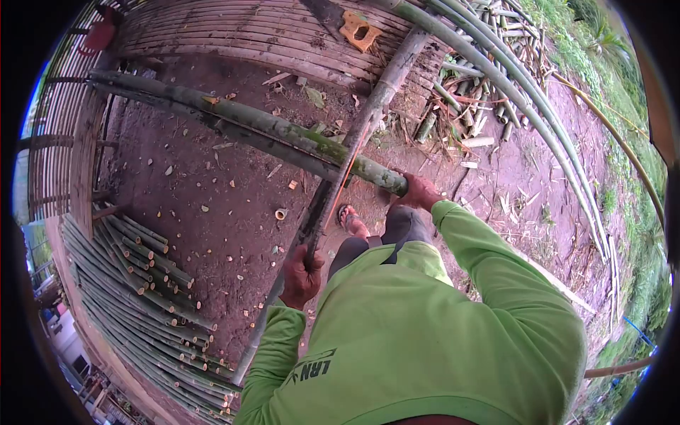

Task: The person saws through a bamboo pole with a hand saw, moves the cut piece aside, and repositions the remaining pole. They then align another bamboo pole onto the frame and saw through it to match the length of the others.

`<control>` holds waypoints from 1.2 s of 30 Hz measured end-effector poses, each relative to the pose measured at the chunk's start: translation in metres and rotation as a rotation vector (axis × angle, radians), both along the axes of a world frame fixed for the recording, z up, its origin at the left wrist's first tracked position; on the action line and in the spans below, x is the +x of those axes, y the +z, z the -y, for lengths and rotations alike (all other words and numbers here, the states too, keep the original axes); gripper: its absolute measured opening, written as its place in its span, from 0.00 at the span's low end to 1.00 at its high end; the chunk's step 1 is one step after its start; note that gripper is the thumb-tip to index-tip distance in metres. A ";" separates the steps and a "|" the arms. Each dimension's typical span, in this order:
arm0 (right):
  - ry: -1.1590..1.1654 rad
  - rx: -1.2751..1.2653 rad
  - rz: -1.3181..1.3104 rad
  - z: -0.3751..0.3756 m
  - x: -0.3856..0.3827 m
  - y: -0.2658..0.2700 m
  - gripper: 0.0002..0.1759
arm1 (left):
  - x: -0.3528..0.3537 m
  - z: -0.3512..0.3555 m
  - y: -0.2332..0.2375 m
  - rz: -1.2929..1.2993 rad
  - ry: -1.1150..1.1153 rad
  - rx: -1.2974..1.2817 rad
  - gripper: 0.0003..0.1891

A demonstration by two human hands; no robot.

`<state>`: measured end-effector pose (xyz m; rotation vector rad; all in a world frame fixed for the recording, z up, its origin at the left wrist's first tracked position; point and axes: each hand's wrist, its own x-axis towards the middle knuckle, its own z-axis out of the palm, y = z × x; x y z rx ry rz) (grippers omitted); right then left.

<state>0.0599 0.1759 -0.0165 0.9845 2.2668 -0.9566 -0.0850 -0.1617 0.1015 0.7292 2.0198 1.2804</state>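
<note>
My left hand (pixel 302 278) is closed round the near end of a long, narrow, dark blade-like piece (pixel 343 177), whose exact kind is hard to make out. That piece runs up along a crosswise bamboo support pole (pixel 397 71) and over a thick green bamboo pole (pixel 273 126). My right hand (pixel 421 191) grips the right end of the thick green pole, fingers partly hidden behind it. A dark, split-looking length (pixel 265 144) lies alongside that pole.
A saw with a yellow handle (pixel 360 30) lies on a slatted bamboo platform (pixel 248 35). Cut bamboo is stacked at lower left (pixel 134 297) and heaped at upper right (pixel 482 78). Long poles (pixel 545 117) arch down the right. Chips litter the dirt beside my sandalled foot (pixel 353 221).
</note>
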 end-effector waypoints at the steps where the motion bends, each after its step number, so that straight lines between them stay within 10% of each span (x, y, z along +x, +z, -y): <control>1: -0.046 -0.022 -0.011 0.004 -0.007 0.011 0.41 | 0.000 0.001 -0.001 -0.024 -0.035 -0.006 0.15; 28: -0.073 0.012 -0.110 0.023 -0.080 0.012 0.43 | 0.027 0.010 0.024 -0.256 -0.084 -0.332 0.13; 36: -0.027 0.032 -0.177 0.016 -0.062 0.000 0.38 | -0.006 -0.095 -0.053 -0.278 -0.114 -0.207 0.12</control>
